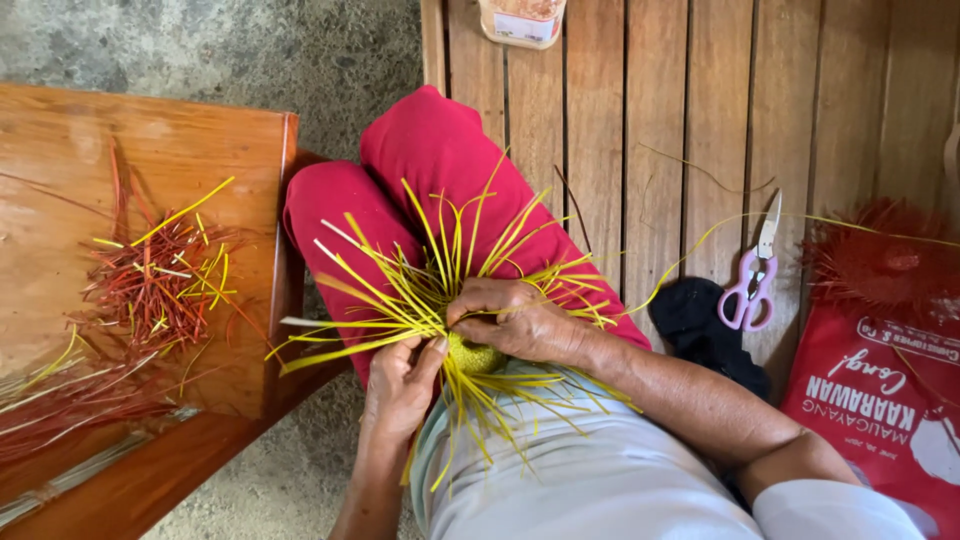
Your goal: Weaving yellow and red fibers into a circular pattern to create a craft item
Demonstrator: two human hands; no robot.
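A small round woven piece of yellow-green strips (474,357) rests in my lap over my red trousers (440,160). Many loose yellow strip ends (400,290) fan out from it in all directions. My right hand (515,318) lies over the top of the woven piece, fingers curled on it. From below left, my left hand (398,385) pinches strips at the edge of the piece with thumb and fingers.
A low wooden table (60,300) at left carries a pile of red and yellow strip offcuts (155,285) and long red strips (60,405). Pink-handled scissors (752,280) lie on the slatted wooden floor (660,90). A red bag (880,390), a red woven piece (880,260) and a black cloth (700,325) sit at right.
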